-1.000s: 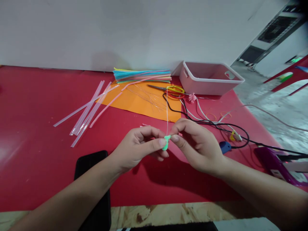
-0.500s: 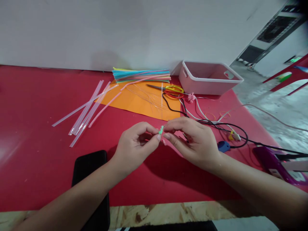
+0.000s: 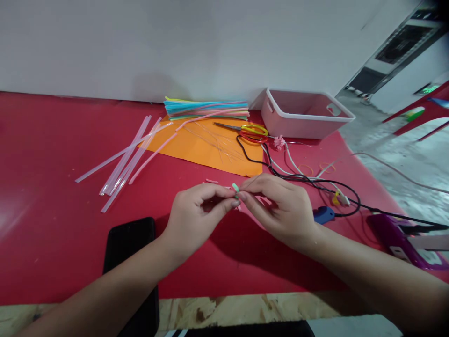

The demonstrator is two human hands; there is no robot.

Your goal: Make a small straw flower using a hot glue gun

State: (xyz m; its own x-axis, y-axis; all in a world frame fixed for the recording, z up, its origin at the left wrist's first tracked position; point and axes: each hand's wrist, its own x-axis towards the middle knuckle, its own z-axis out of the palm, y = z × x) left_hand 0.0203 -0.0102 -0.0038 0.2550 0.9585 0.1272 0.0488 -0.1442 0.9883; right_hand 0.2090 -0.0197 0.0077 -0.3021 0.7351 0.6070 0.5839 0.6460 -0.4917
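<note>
Over the red tabletop, my left hand (image 3: 194,217) pinches a short, bent piece of green pipe cleaner (image 3: 235,187) between thumb and forefinger. My right hand (image 3: 286,210) meets it from the other side, thumb and fingertips closed on the same small piece. The fingertips hide its lower part. Just behind the hands lies a short pink pipe cleaner scrap (image 3: 211,181), and more pink bits show partly beneath the fingers. The blue handle of a corded tool (image 3: 324,215) sticks out beside my right wrist.
Pipe cleaners (image 3: 206,109) lie bundled by the wall, near scissors (image 3: 242,129) on orange paper (image 3: 210,152). A pink bin (image 3: 301,125) stands right of them. Clear sticks (image 3: 122,161) and a black phone (image 3: 129,238) are at left. Cables (image 3: 345,185) run right, past a pink pipe-cleaner flower (image 3: 279,142).
The green piece has turned between my fingers, and its upper end now leans left. My right thumb has come in against it, bringing the fingertips of both hands together.
</note>
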